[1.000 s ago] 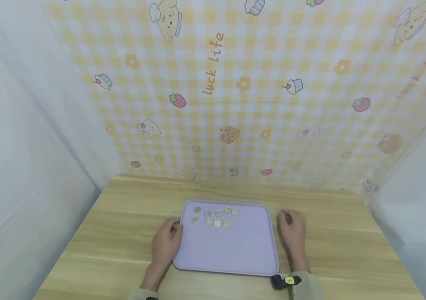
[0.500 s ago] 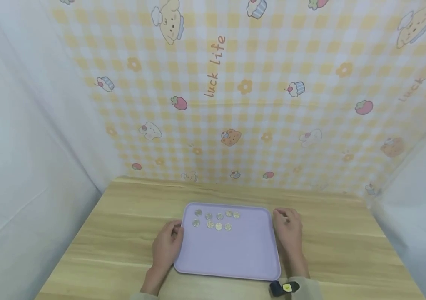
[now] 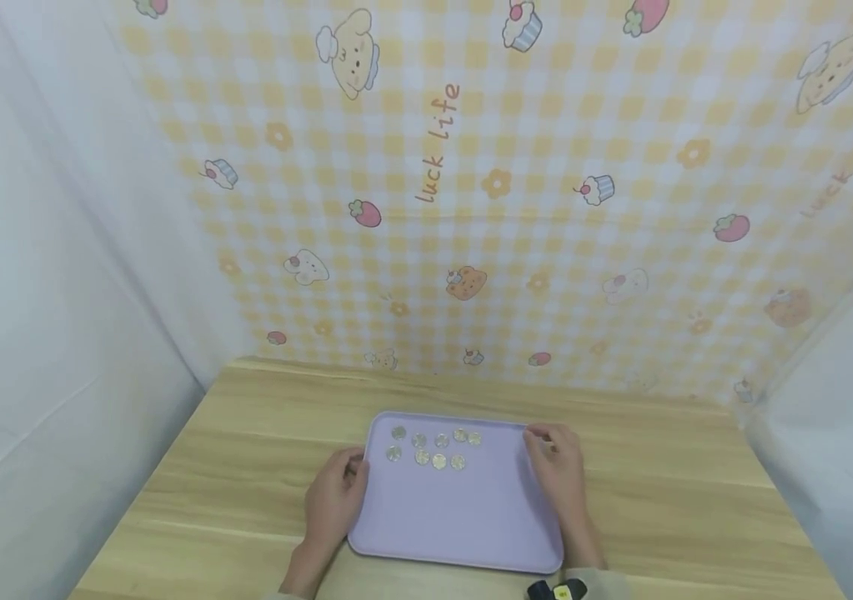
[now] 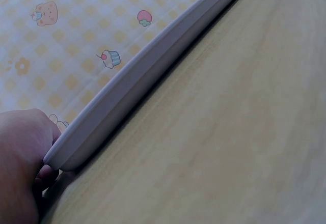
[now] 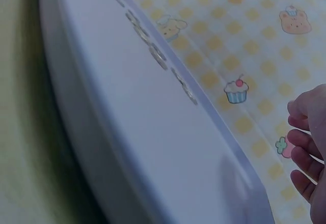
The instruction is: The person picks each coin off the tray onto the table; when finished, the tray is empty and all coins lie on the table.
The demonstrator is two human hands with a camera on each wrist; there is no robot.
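A lilac rectangular tray lies on the wooden table, with several silvery coins in two loose rows toward its far left. My left hand grips the tray's left rim; in the left wrist view, fingers reach under the rim while the back of the hand is above. Over the tray's right rim hovers my right hand, its fingers loosely bent and holding nothing. The right wrist view shows those bent fingers apart from the tray, with the coins farther left.
The wooden table surrounds the tray. Behind it hangs a yellow-and-white checked cloth with cartoon prints, and white sheets stand at the sides. A black device with a yellow label sits at the right wrist.
My right hand has moved left, from the table beside the tray to over its right rim. The left hand stays at the left rim, and the head view has tilted slightly.
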